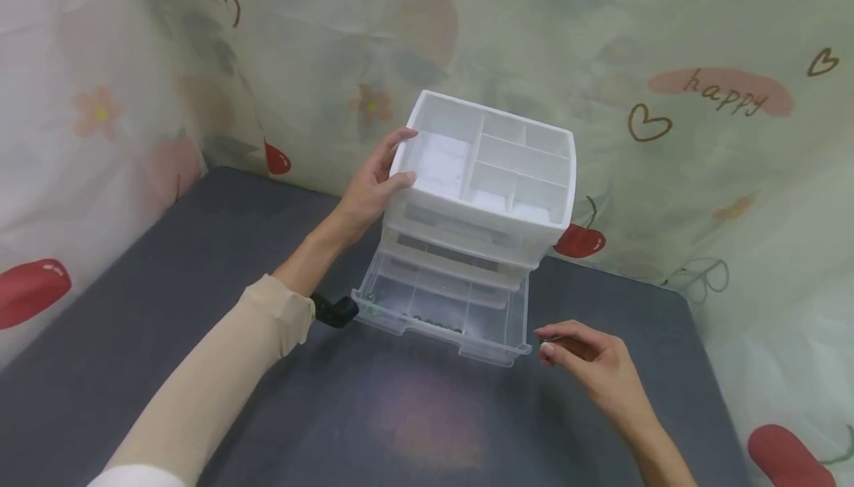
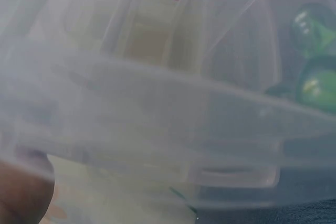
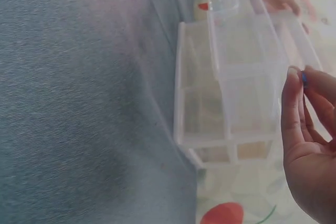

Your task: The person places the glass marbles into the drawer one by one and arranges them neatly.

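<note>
A white drawer organizer (image 1: pixel 480 211) with a divided top tray stands toward the back of the table. My left hand (image 1: pixel 367 187) grips the top tray's left side, its thumb over the rim. The bottom clear drawer (image 1: pixel 497 353) is pulled out toward me. Small green glass marbles (image 1: pixel 434 322) lie in that drawer; two marbles (image 2: pixel 317 85) appear large in the left wrist view. Just right of the drawer's front corner, my right hand (image 1: pixel 594 365) pinches a small blue marble-like piece (image 3: pixel 304 79) between thumb and fingertips. The fingers mostly hide it.
A dark grey cloth (image 1: pixel 320 391) covers the table. Patterned curtains (image 1: pixel 534 42) with hearts and cherries hang close behind and at both sides. A black wrist strap piece (image 1: pixel 336 311) at my left sleeve is close to the drawer's left corner.
</note>
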A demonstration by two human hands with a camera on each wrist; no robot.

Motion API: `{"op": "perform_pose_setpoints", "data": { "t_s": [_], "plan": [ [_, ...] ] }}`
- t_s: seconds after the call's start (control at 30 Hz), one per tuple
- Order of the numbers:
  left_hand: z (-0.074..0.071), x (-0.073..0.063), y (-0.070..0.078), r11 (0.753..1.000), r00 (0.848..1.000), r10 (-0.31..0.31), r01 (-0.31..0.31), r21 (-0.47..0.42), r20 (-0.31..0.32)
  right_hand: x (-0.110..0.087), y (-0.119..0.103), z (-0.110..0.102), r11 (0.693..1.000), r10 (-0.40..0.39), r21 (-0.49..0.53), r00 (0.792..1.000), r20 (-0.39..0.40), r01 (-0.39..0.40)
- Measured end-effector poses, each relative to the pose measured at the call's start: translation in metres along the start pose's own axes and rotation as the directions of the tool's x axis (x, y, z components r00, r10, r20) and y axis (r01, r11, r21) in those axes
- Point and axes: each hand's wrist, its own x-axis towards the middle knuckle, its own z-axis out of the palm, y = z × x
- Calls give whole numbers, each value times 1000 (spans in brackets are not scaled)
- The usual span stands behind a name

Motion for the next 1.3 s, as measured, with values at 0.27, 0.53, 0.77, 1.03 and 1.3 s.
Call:
{"op": "perform_pose_setpoints", "data": {
  "t_s": [0.27, 0.53, 0.77, 1.03, 1.3],
  "plan": [
    [1, 0, 0, 1000, 1000, 11, -11, -3, -1, 16, -15, 6, 1000, -10, -3, 1000, -3, 10],
    [-2, 1, -2, 1000, 1000, 19, -19, 3, -2, 36, -28, 19, 997, -78, 5, 994, 81, 78],
    [-1, 0, 0, 1000, 1000, 21, -21, 13, 5, 55, -36, 31, 999, -26, -24, 993, 114, 29],
    [0, 1, -1, 1000, 1000, 21, -21, 11, 10, 77, -39, 45, 998, -32, -43, 985, 167, 40],
    [-1, 0, 0, 999, 1000, 28, -28, 22, 8, 93, -38, 60, 999, 16, -32, 977, 211, -9]
  ]
}}
